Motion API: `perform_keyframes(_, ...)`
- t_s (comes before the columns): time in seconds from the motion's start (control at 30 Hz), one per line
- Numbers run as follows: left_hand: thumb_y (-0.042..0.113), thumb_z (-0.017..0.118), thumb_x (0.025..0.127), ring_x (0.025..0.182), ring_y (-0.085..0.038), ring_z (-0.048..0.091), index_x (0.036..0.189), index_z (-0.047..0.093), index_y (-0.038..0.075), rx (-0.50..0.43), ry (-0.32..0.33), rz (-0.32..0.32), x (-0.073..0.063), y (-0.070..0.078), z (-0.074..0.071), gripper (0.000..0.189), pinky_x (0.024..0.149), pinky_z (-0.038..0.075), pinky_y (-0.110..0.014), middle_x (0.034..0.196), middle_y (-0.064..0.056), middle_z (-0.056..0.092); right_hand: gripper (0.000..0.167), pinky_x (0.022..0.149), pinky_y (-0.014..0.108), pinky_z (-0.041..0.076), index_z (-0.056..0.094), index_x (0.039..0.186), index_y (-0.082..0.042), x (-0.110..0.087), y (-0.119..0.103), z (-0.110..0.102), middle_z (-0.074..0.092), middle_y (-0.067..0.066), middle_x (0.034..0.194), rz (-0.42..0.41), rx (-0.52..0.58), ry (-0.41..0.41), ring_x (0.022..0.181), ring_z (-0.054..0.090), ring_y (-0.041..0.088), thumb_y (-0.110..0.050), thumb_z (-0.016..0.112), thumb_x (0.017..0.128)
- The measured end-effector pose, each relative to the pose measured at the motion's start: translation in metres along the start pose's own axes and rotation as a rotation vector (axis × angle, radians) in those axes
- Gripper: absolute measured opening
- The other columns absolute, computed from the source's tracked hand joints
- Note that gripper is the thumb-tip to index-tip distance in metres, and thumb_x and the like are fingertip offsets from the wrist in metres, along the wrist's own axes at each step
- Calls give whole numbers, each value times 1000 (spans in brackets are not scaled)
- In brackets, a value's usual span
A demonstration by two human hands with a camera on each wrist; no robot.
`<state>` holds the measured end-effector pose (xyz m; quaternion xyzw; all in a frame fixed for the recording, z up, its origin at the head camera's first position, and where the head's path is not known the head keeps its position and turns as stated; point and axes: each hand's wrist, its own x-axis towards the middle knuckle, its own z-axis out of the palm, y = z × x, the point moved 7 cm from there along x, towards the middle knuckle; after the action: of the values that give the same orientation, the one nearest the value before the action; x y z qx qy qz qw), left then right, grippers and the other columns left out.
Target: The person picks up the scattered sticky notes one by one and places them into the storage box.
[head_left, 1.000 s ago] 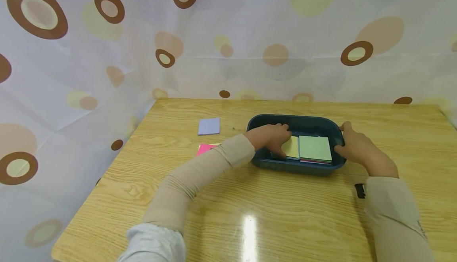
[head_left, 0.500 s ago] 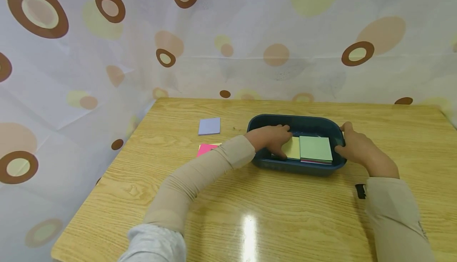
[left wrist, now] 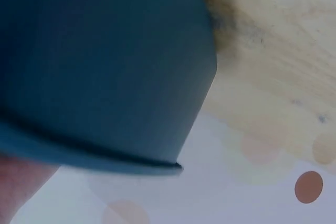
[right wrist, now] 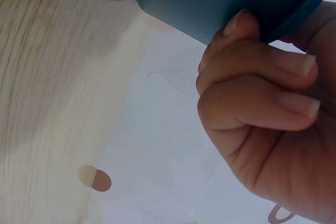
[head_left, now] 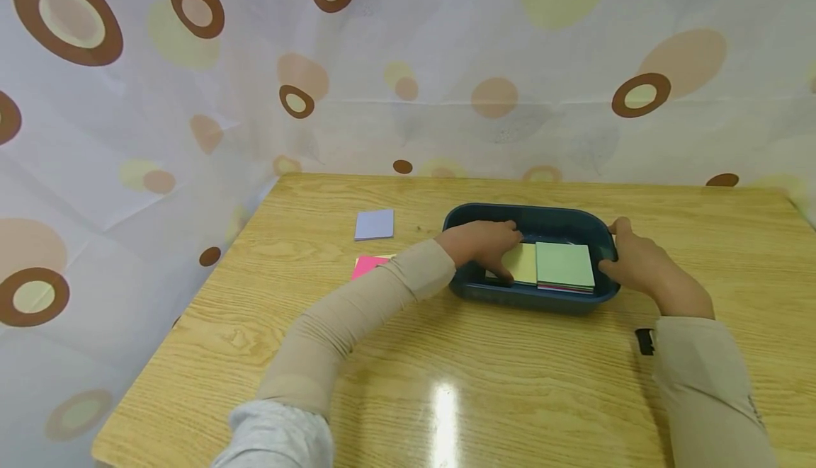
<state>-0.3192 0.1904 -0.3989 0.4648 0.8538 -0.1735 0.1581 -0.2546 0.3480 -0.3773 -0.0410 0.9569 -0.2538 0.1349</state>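
Observation:
A dark blue plastic basin [head_left: 529, 298] stands on the wooden table in the head view. Inside it, a green-topped stack of square paper notes [head_left: 564, 264] lies to the right, with a yellow-topped stack [head_left: 525, 264] right beside it. My left hand [head_left: 482, 245] reaches over the basin's left side and holds the yellow-topped stack, thumb at its near edge and fingers toward the far edge. Part of that stack is hidden under the hand. My right hand [head_left: 639, 263] grips the basin's right rim, thumb inside; the right wrist view shows curled fingers [right wrist: 257, 108] against the outer wall.
On the table [head_left: 268, 298], a pale blue note stack [head_left: 375, 224] lies left of the basin. Pink notes [head_left: 367, 265] with a yellow edge are partly covered by my left sleeve. A small black object [head_left: 644, 341] sits by my right cuff. A patterned curtain [head_left: 382, 64] hangs behind.
The yellow-topped stack has shifted slightly right in the basin; the thin bluish strip between it and the green-topped stack no longer shows. My right hand keeps its grip on the rim.

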Motion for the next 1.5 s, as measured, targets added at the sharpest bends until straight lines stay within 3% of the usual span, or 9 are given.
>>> perform_keyframes(0.17, 60, 57, 88, 133, -18, 40, 150, 30, 8, -45, 37, -1, -17, -10, -12, 85, 106, 34, -27, 149, -8, 36, 61, 53, 34, 36, 9, 131, 20, -1, -2, 1, 48, 9, 61, -6, 12, -7, 53, 46, 20, -8, 49, 95)
perform_keyframes(0.3, 51, 58, 92, 133, -18, 41, 149, 35, 10, -145, 134, 25, -38, -22, -25, 74, 107, 33, -28, 148, -7, 39, 61, 53, 34, 35, 9, 130, 20, -2, -2, 0, 45, 8, 61, -7, 9, -6, 54, 44, 20, -9, 49, 95)
perform_keyframes(0.47, 32, 63, 94, 123, -18, 50, 138, 50, 8, -262, 326, 106, -77, -44, -41, 52, 103, 36, -26, 133, -7, 53, 61, 53, 34, 35, 10, 130, 20, -2, -2, 1, 44, 8, 62, -8, 1, -6, 55, 44, 21, -9, 50, 94)
perform_keyframes(0.6, 22, 66, 93, 119, -22, 52, 131, 57, 4, -331, 395, 92, -113, -69, -33, 43, 101, 38, -28, 126, -9, 56, 62, 53, 34, 35, 9, 130, 20, -1, 0, 2, 44, 7, 62, -11, -2, -5, 54, 44, 20, -9, 50, 94)
perform_keyframes(0.83, 17, 71, 89, 123, -27, 50, 131, 57, 0, -411, 294, -39, -156, -102, 18, 47, 103, 38, -36, 130, -13, 56, 63, 51, 33, 33, 8, 132, 21, 0, 1, 2, 41, 4, 58, -26, 1, -5, 50, 40, 18, -10, 49, 94)
perform_keyframes(0.93, 16, 72, 87, 126, -29, 48, 133, 54, -2, -473, 220, -88, -166, -107, 44, 52, 104, 38, -37, 132, -15, 53, 64, 52, 34, 34, 8, 132, 21, 1, 1, 2, 43, 6, 59, -21, -3, -10, 51, 42, 19, -10, 49, 94)
perform_keyframes(1.07, 17, 74, 86, 122, -30, 50, 132, 53, -4, -463, 148, -111, -170, -107, 71, 55, 102, 39, -36, 131, -15, 52, 64, 54, 35, 37, 8, 131, 21, 2, 1, 2, 48, 9, 62, -2, -17, -21, 55, 46, 21, -11, 49, 94)
perform_keyframes(1.3, 22, 81, 78, 101, -23, 54, 125, 58, -1, -438, 124, -137, -170, -106, 92, 58, 88, 46, -31, 116, -11, 53, 62, 56, 36, 39, 9, 130, 21, 1, 1, 1, 49, 10, 64, 4, -23, -24, 57, 47, 22, -11, 49, 95)
perform_keyframes(1.5, 24, 82, 76, 100, -21, 53, 127, 56, 0, -454, 126, -149, -169, -109, 97, 63, 86, 46, -29, 114, -10, 51, 62, 55, 35, 38, 9, 130, 21, 0, 0, 2, 46, 8, 62, -4, -18, -21, 56, 46, 21, -10, 49, 95)
